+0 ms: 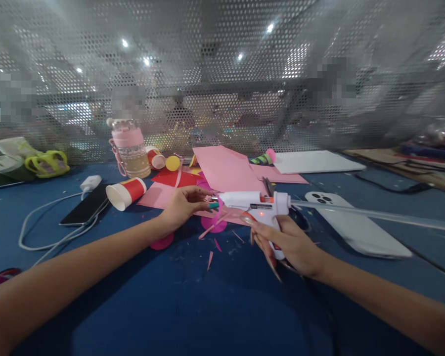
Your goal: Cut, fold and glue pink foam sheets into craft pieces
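Glue gun (257, 204), white, sits mid-bench, clamped in my right hand (291, 244) around its grip, nozzle pointing left. My left hand (183, 205) pinches fingers together at the nozzle tip, over pink paper scraps (215, 225) on the blue bench (222, 306).

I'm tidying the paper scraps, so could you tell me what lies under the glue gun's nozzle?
Under the glue gun, held in the right hand, lie magenta paper circles and pink strips on the blue table. The left hand covers whatever it pinches at the nozzle.
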